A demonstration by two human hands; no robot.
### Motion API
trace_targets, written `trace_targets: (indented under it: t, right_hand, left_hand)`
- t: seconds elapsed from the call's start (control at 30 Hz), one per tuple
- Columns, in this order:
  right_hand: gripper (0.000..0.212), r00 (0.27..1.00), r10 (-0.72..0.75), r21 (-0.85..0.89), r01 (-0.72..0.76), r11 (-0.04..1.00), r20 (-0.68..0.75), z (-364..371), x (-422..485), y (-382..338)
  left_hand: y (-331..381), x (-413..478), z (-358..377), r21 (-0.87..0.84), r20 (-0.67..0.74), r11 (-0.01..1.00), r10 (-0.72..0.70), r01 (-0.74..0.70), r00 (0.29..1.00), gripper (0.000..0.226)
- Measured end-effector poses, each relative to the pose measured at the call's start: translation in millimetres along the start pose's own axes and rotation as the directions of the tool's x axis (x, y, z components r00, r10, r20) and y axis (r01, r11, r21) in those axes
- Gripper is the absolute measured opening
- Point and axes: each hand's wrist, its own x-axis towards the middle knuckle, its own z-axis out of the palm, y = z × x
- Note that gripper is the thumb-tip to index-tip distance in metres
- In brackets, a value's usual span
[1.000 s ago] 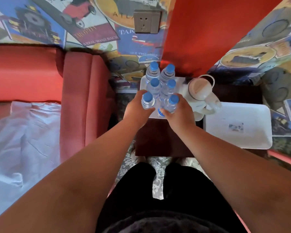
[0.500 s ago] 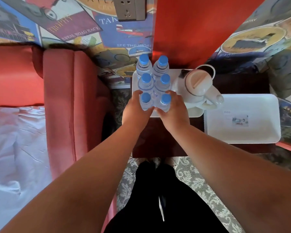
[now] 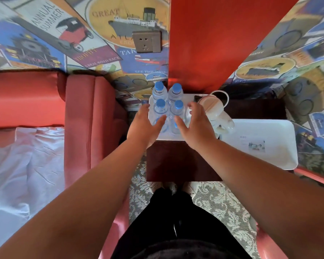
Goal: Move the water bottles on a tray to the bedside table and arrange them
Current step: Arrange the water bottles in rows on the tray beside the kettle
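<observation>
Several clear water bottles (image 3: pixel 160 109) with blue caps stand upright in two close rows on a white tray (image 3: pixel 187 136) at the back left of the dark bedside table (image 3: pixel 176 161). My left hand (image 3: pixel 143 127) is at the left of the group and my right hand (image 3: pixel 197 126) at the right. Both have their fingers spread and hold nothing. The thumbs cross in front of the nearest pair of bottles and partly hide them.
A white kettle (image 3: pixel 213 109) stands just right of the bottles, close to my right hand. A second white tray (image 3: pixel 260 143) with a small card lies on the table's right side. A red padded headboard (image 3: pixel 86 124) and the bed are to the left, and a wall socket (image 3: pixel 146 42) is above.
My hands were closed around the nearest two bottles. Now the fingers have spread and both hands have moved apart. The bottles stay standing on the tray.
</observation>
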Motion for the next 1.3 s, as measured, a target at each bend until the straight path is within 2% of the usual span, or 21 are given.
trace_targets:
  t: [0.1,0.17,0.33,0.4,0.57,0.73,0.9,1.07,1.3]
  right_hand:
    - [0.052,0.998,0.047,-0.011,-0.047,0.999,-0.039,-21.5,37.6,-22.0]
    - [0.049,0.996,0.089,-0.08,-0.087,0.993,0.022,-27.0,67.2,-32.5]
    - [0.045,0.969,0.181,-0.222,-0.142,0.965,0.17,-7.8,120.2,-34.4]
    - [0.039,0.969,0.197,-0.203,-0.165,0.965,0.148,6.3,125.6,-28.2]
    - [0.026,0.971,0.237,-0.054,-0.235,0.971,0.031,33.7,117.0,-10.8]
    - [0.024,0.989,0.146,-0.06,-0.147,0.987,-0.017,32.0,123.6,-4.3]
    - [0.032,0.995,0.102,-0.085,-0.1,0.991,0.014,25.1,133.5,-0.2]
    - [0.03,0.999,0.024,-0.132,-0.017,0.991,0.047,22.7,140.0,3.9]
    - [0.034,0.999,-0.041,-0.177,0.037,0.984,-0.024,25.5,147.3,10.1]
  left_hand:
    - [28.7,22.1,-26.3,-0.067,-0.114,0.997,0.035,-0.043,0.993,0.049]
    - [46.1,46.8,-38.1,-0.095,-0.094,0.994,0.039,-0.048,0.995,0.04]
    - [51.6,99.3,-32.9,0.115,0.017,0.986,0.122,-0.123,0.992,0.046]
    - [47.7,109.9,-22.1,0.164,0.045,0.974,0.149,-0.155,0.988,0.041]
    - [39.5,121.1,-7.9,0.254,-0.005,0.95,0.192,-0.185,0.981,0.043]
    - [32.4,128.1,-5.6,0.271,-0.02,0.934,0.246,-0.232,0.969,0.027]
    - [30.1,132.7,-3.8,0.254,-0.053,0.926,0.301,-0.278,0.952,0.03]
    - [26.3,136.9,-0.2,0.259,-0.051,0.917,0.325,-0.302,0.944,0.031]
    - [22.2,151.5,1.0,0.198,-0.076,0.928,0.336,-0.316,0.939,0.029]
